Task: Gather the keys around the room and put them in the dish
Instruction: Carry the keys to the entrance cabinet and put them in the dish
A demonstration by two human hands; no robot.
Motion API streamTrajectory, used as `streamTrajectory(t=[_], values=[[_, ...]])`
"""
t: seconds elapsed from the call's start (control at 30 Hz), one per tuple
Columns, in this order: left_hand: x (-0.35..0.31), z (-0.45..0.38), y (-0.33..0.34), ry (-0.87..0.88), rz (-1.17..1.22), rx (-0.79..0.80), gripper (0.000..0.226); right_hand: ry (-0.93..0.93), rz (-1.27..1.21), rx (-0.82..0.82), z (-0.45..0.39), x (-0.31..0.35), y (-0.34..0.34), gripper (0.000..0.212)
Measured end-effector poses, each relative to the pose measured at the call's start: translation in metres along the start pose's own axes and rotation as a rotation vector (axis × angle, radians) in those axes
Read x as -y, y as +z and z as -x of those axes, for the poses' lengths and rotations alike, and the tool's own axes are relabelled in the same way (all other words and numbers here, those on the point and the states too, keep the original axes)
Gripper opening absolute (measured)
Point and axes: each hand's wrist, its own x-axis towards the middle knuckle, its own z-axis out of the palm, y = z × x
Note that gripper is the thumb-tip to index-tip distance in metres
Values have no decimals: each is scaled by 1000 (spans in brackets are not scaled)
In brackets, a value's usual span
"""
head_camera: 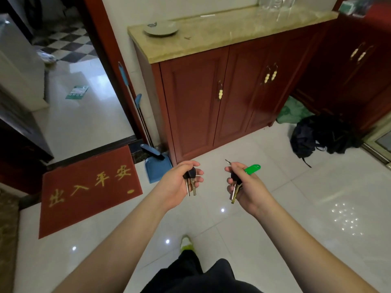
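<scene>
Nearest the camera: dark trouser legs and one yellow-green shoe [186, 243] on glossy white floor tiles [296, 208].

Left hand [179, 185]: fingers closed around a pair of black-headed silver keys [191, 182], blades hanging down.

Right hand [245, 187]: closed on a bunch of black-headed brass and silver keys [234, 189] with a green plastic tag [252, 168] sticking out past the knuckles.

Both hands are held in the air, short of the red wooden cabinet with a beige marble top [222, 98].

Left of the cabinet, on the floor: red doormat with yellow characters [91, 191]; blue plastic dustpan and brush [157, 163] leaning at the cabinet's left corner.

Right of the cabinet's foot: black backpack [317, 136] slumped on the tiles, green cloth [294, 112] behind it.

On the cabinet top, left end: shallow pale grey-green ceramic dish [161, 29], no keys visible in it. Clear glassware [277, 5] stands at the far right of the top.
</scene>
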Motion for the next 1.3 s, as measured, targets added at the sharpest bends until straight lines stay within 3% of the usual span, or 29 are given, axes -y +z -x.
streamTrajectory(t=[0.37,0.87,1.07,1.2,1.3], values=[[-123,-134,-27,35,-60,-21,21,32,-35,104,-137,76,87,9],[-236,-307,19,114,32,-88,18,148,-75,307,-361,192,126,14],[-278,-347,38,224,120,-161,18,145,-13,471,-420,246,166,17],[-313,-359,39,302,217,-63,16,174,-60,586,-441,261,198,17],[-342,-375,33,381,203,-145,15,194,-55,641,-458,267,224,18]])
